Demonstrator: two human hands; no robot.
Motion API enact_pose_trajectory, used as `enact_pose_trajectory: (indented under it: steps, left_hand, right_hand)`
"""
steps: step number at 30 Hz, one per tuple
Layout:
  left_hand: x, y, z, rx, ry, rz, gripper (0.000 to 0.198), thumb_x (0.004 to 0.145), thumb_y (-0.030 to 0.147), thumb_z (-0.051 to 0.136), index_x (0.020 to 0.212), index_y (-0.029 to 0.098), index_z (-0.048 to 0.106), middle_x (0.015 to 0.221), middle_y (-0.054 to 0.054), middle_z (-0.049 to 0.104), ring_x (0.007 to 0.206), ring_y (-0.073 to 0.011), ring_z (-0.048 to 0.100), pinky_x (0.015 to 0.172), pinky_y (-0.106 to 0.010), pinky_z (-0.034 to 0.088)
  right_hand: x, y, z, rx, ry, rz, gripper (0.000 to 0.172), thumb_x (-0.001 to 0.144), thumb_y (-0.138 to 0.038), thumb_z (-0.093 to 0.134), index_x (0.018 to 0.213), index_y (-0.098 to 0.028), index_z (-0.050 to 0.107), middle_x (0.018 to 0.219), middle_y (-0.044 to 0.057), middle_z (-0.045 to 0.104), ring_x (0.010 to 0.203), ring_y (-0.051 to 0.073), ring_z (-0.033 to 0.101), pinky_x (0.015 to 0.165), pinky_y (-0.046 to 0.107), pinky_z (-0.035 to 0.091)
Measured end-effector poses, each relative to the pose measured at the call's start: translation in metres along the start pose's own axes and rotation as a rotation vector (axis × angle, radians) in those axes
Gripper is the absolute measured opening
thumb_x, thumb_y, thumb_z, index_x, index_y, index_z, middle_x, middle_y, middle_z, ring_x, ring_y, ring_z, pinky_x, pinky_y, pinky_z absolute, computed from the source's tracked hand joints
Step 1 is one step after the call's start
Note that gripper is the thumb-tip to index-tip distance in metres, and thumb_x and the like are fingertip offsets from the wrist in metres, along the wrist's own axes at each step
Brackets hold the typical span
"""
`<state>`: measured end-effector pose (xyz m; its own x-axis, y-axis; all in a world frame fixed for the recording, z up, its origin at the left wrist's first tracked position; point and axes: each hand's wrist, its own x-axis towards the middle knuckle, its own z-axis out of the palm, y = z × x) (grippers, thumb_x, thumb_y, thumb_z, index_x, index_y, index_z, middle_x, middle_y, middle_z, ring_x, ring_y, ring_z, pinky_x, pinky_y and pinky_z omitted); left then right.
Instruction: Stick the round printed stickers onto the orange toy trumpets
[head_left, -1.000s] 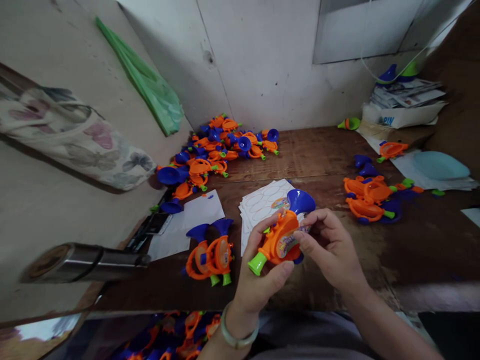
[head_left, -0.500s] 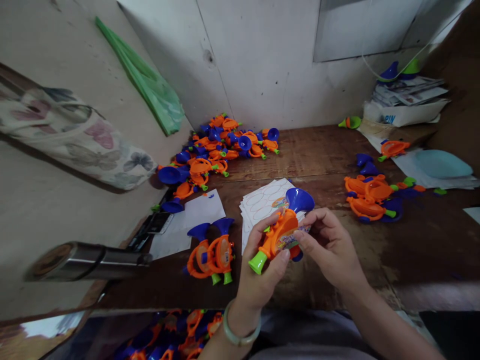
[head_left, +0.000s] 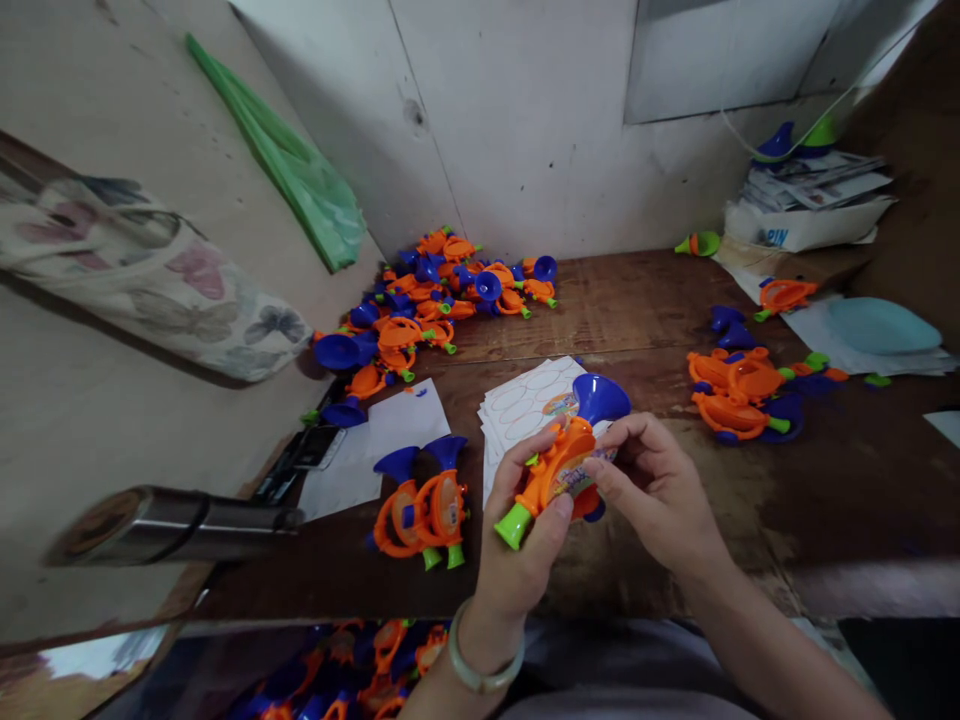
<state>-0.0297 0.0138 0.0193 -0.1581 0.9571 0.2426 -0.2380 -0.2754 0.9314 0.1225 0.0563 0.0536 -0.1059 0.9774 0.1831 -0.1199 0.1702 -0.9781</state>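
My left hand [head_left: 521, 530] is wrapped round an orange toy trumpet [head_left: 566, 445] with a blue bell and a lime-green mouthpiece. The mouthpiece points down toward me, and the bell faces away. A colourful printed sticker [head_left: 576, 478] lies along the trumpet's orange side. My right hand [head_left: 649, 490] is closed, its thumb and fingers pinching the sticker's right end against the toy. Behind the trumpet lies a stack of sticker sheets [head_left: 517, 405] with oval outlines. Two similar toy trumpets [head_left: 431, 510] lie side by side to the left of my left hand.
A heap of toy trumpets [head_left: 420, 300] fills the table's back left corner; several more [head_left: 739, 390] lie at the right. A steel flask [head_left: 172, 522] stands at the left edge. Below the table edge are further trumpets [head_left: 360, 670]. A paper-filled box [head_left: 810, 215] sits back right.
Both hands stay almost in place on the trumpet. My right thumb and the sticker's right end have shifted very slightly, with the sticker lying closer along the toy's side.
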Motion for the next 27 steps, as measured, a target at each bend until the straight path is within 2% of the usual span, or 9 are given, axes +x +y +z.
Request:
enact_pose_trajectory:
  steps: [3,7,14,17,19,21,23,25,27]
  left_hand:
    - [-0.002,0.0,0.001,-0.026,-0.01,0.018,0.038,0.099,0.033,0.078,0.136,0.027,0.071,0.147,-0.012,0.074,0.136,-0.0316,0.072,0.115,-0.045,0.06]
    - [-0.004,-0.001,0.0,-0.006,-0.016,0.052,0.039,0.1,0.03,0.076,0.139,0.032,0.071,0.151,-0.009,0.072,0.142,-0.0284,0.068,0.119,-0.041,0.056]
    - [-0.006,0.001,-0.002,0.053,-0.011,0.095,0.041,0.102,0.026,0.074,0.143,0.031,0.07,0.159,-0.01,0.066,0.148,-0.0291,0.064,0.125,-0.044,0.052]
    - [-0.007,0.002,-0.001,0.045,-0.03,0.126,0.041,0.103,0.023,0.073,0.143,0.032,0.07,0.161,-0.009,0.065,0.149,-0.0292,0.063,0.125,-0.044,0.051]
    - [-0.008,0.001,-0.002,0.03,-0.02,0.138,0.041,0.103,0.022,0.072,0.143,0.032,0.07,0.162,-0.01,0.064,0.149,-0.03,0.062,0.124,-0.044,0.052]
    - [-0.01,0.0,-0.003,0.004,0.016,0.132,0.041,0.103,0.024,0.072,0.144,0.031,0.07,0.165,-0.011,0.061,0.151,-0.0308,0.061,0.124,-0.043,0.052]
    - [-0.011,-0.001,-0.004,-0.021,0.047,0.113,0.043,0.103,0.026,0.073,0.146,0.031,0.069,0.168,-0.011,0.058,0.151,-0.0316,0.06,0.124,-0.043,0.053]
    - [-0.011,-0.002,-0.003,-0.035,0.042,0.107,0.044,0.103,0.027,0.073,0.147,0.031,0.069,0.167,-0.012,0.058,0.151,-0.0325,0.06,0.123,-0.044,0.053]
    - [-0.012,-0.001,-0.002,-0.041,0.015,0.115,0.044,0.103,0.026,0.073,0.147,0.031,0.069,0.166,-0.012,0.059,0.151,-0.0323,0.06,0.123,-0.043,0.054]
  right_hand:
    - [0.001,0.002,0.001,-0.024,0.009,-0.016,0.023,0.088,-0.036,0.084,0.093,-0.025,0.064,0.077,-0.003,0.065,0.066,0.013,0.06,0.059,0.023,0.055]
    - [0.001,0.004,0.004,-0.075,0.022,-0.051,0.018,0.09,-0.033,0.08,0.093,-0.025,0.064,0.079,-0.002,0.066,0.066,0.013,0.061,0.06,0.024,0.055]
    - [-0.001,0.003,0.009,-0.213,0.02,-0.132,0.013,0.094,-0.028,0.075,0.094,-0.025,0.062,0.077,-0.004,0.065,0.062,0.013,0.059,0.056,0.024,0.052]
    - [-0.001,0.005,0.007,-0.321,-0.001,-0.214,0.011,0.098,-0.025,0.072,0.095,-0.026,0.061,0.077,-0.005,0.063,0.06,0.012,0.058,0.056,0.023,0.052]
    - [0.001,0.009,0.004,-0.447,0.043,-0.317,0.012,0.099,-0.027,0.073,0.101,-0.026,0.062,0.089,-0.001,0.066,0.07,0.014,0.064,0.061,0.026,0.056]
    - [0.004,0.012,0.0,-0.579,0.184,-0.44,0.032,0.097,-0.037,0.079,0.121,-0.025,0.062,0.12,0.01,0.066,0.096,0.022,0.069,0.072,0.034,0.063]
    - [0.008,0.015,-0.001,-0.655,0.293,-0.516,0.064,0.094,-0.047,0.083,0.146,-0.026,0.052,0.149,0.019,0.051,0.125,0.032,0.064,0.086,0.045,0.066]
    - [0.01,0.018,0.0,-0.658,0.236,-0.504,0.082,0.094,-0.056,0.08,0.16,-0.028,0.038,0.161,0.021,0.04,0.142,0.038,0.055,0.097,0.054,0.065]
    - [0.013,0.026,0.002,-0.637,0.14,-0.458,0.085,0.096,-0.061,0.075,0.163,-0.03,0.033,0.166,0.02,0.037,0.151,0.04,0.047,0.104,0.058,0.062]
